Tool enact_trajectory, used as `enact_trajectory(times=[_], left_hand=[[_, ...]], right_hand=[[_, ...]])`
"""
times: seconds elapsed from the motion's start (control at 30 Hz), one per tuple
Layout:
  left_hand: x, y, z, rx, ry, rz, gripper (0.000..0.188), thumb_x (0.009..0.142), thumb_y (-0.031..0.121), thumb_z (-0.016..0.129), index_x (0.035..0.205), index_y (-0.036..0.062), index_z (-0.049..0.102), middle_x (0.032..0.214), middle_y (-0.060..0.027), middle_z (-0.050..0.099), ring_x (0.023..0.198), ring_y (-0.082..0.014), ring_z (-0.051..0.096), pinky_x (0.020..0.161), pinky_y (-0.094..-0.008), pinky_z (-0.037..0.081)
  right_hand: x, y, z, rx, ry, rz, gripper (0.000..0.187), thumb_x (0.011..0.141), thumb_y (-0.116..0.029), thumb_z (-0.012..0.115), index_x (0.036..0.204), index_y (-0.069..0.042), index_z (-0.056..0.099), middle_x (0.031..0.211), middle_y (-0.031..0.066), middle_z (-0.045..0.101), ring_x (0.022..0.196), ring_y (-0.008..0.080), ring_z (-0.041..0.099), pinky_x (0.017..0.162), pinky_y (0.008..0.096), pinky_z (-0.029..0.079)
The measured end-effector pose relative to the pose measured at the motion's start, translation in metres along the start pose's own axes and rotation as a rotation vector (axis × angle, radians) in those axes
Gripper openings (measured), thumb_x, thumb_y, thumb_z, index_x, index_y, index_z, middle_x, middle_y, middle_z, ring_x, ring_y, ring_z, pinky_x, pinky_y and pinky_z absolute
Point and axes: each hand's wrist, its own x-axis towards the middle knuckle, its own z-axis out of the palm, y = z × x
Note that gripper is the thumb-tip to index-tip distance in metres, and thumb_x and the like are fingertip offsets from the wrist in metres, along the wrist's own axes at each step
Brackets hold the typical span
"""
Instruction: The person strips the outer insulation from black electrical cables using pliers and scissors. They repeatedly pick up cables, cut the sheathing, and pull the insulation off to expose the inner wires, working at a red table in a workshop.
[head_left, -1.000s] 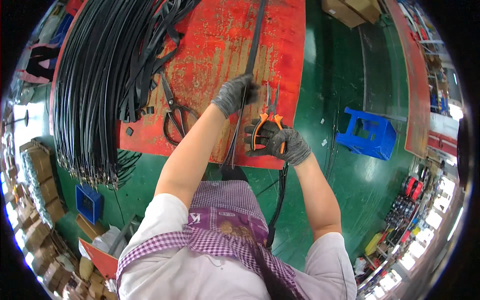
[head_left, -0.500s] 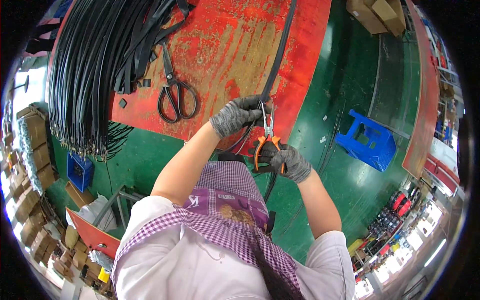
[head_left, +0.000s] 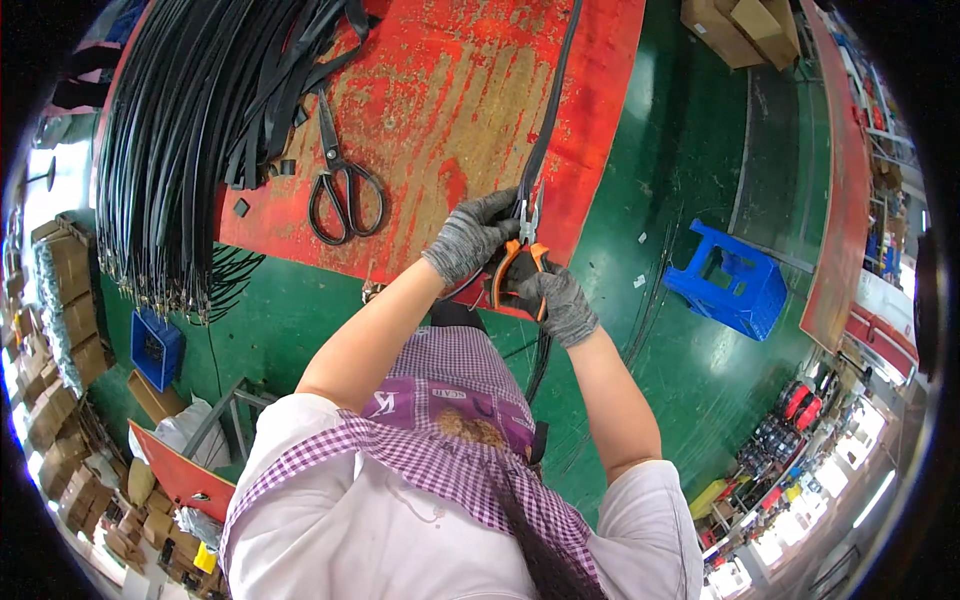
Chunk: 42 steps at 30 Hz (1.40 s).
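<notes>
My left hand (head_left: 472,236), in a grey knit glove with dark fingers, is closed on a bundle of black cables (head_left: 543,140) near the right edge of the red table. The cables run from there toward the table's far side. In the same kind of glove, my right hand (head_left: 560,303) grips the orange handles of long-nose pliers (head_left: 527,232). The metal jaws point away from me and lie against the cables beside my left fingers. Whether they pinch a strand I cannot make out. To the left, black-handled scissors (head_left: 345,185) lie on the table.
A thick bundle of black cables (head_left: 170,150) hangs over the left edge of the worn red table (head_left: 440,120). Small black pieces lie near it. A blue plastic stool (head_left: 728,282) is on the green floor at right, cardboard boxes (head_left: 745,30) beyond. A blue bin (head_left: 156,348) stands at lower left.
My right hand and the pliers have moved up and left, closer to my left hand. The plier handles and jaws are closer together. My left hand still holds the cables.
</notes>
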Motion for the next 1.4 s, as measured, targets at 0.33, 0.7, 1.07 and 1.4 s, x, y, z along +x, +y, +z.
enact_trajectory(times=[0.33, 0.7, 1.07, 1.4], left_hand=[[-0.011, -0.012, 0.004, 0.183, 0.071, 0.146, 0.038, 0.077, -0.001, 0.048, 0.114, 0.0013, 0.042, 0.102, -0.0037, 0.052, 0.091, -0.0105, 0.048, 0.082, -0.023, 0.038], [-0.132, -0.137, -0.073, 1.082, -0.156, -0.148, 0.031, 0.079, 0.021, 0.047, 0.103, 0.0009, 0.046, 0.086, -0.0163, 0.056, 0.075, -0.0236, 0.055, 0.065, -0.0324, 0.043], [-0.128, -0.129, -0.093, 1.29, -0.114, -0.14, 0.035, 0.069, 0.018, 0.049, 0.102, 0.0068, 0.043, 0.089, -0.0174, 0.052, 0.082, -0.0312, 0.054, 0.065, -0.0406, 0.045], [-0.148, -0.221, -0.161, 1.343, 0.31, 0.114, 0.037, 0.067, 0.014, 0.05, 0.104, 0.0159, 0.048, 0.108, -0.0122, 0.044, 0.093, -0.0289, 0.048, 0.069, -0.0407, 0.044]], right_hand=[[0.004, 0.012, 0.025, 0.032, 0.088, -0.039, 0.028, 0.069, -0.002, 0.048, 0.096, 0.0, 0.046, 0.076, 0.0113, 0.055, 0.068, 0.0238, 0.056, 0.059, 0.0363, 0.05], [-0.012, 0.147, 0.019, -0.491, 0.535, -0.129, 0.016, 0.071, -0.005, 0.046, 0.087, -0.001, 0.048, 0.061, 0.0055, 0.049, 0.05, 0.0148, 0.047, 0.045, 0.0265, 0.04], [0.034, 0.204, 0.003, -0.743, 0.905, -0.43, 0.017, 0.071, -0.012, 0.05, 0.079, 0.002, 0.053, 0.066, 0.0136, 0.055, 0.059, 0.0255, 0.053, 0.056, 0.0331, 0.04], [0.034, 0.195, 0.031, -0.379, 0.908, -0.352, 0.008, 0.075, -0.014, 0.047, 0.074, -0.006, 0.048, 0.052, 0.0015, 0.046, 0.04, 0.0106, 0.043, 0.035, 0.0243, 0.036]])
